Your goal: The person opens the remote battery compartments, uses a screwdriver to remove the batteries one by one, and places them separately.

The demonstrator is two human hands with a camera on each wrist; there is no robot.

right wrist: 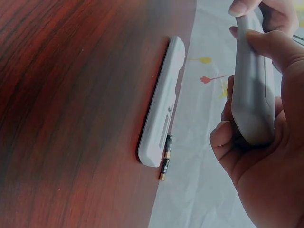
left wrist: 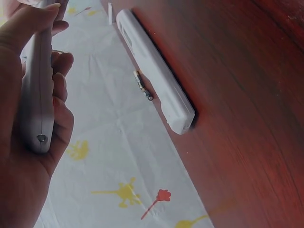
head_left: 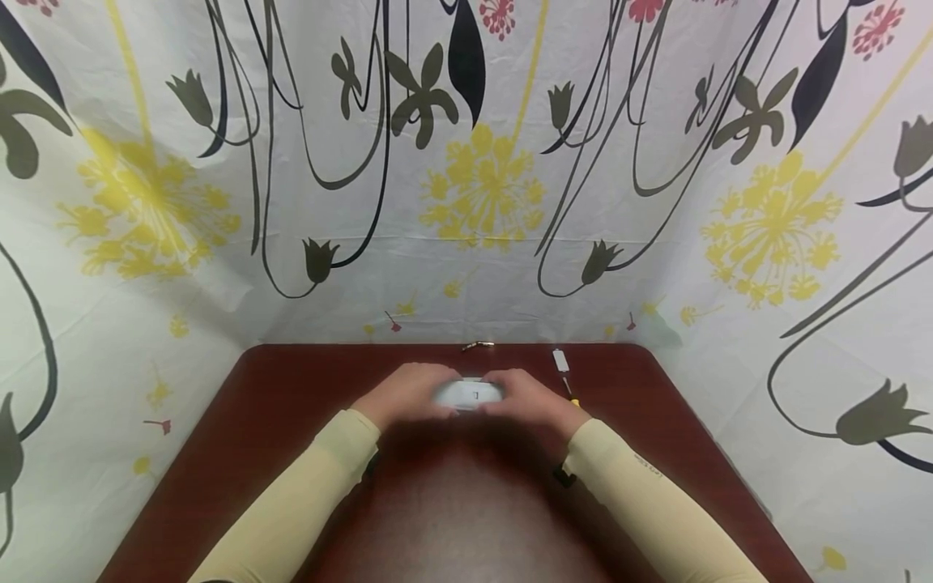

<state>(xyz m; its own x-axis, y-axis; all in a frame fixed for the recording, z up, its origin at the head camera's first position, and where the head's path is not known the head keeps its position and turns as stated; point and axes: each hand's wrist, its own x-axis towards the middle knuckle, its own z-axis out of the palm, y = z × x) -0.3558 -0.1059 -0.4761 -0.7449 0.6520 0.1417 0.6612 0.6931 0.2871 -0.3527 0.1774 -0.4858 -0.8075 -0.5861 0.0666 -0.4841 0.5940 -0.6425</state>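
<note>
Head view: a person in pale yellow sleeves is working at the far middle of a dark red table (head_left: 291, 453), both hands meeting over a blurred white remote-like device (head_left: 469, 393). The left hand (head_left: 408, 394) is gripping its left end and the right hand (head_left: 528, 401) its right end, fingers curling round it. Past the hands, near the table's far edge, two small batteries (head_left: 477, 346) are lying end to end, and to the right a small screwdriver (head_left: 564, 372) with a white grip and a yellow tip is lying on the wood. A flower-printed cloth (head_left: 481, 186) is hanging behind and to both sides. Left wrist view: the left hand (left wrist: 28, 123) is wrapping thumb and fingers round the grey-white device (left wrist: 35, 99), held edge-on, a small screw showing near its lower end. On the table (left wrist: 247, 118) a second long white piece (left wrist: 154, 71) — cover or shell, cannot tell which — is lying flat along the edge, with the batteries (left wrist: 142, 85) just beside it against the cloth (left wrist: 123, 156). Right wrist view: the right hand (right wrist: 266, 156) is clasping the device (right wrist: 251, 90) from below, thumb lying along its side, while fingertips of the other hand (right wrist: 247, 7) are pinching its top end. The white piece (right wrist: 161, 107) is resting on the table (right wrist: 71, 114) near the edge — the batteries (right wrist: 165, 164) are lying close to its near end.
</note>
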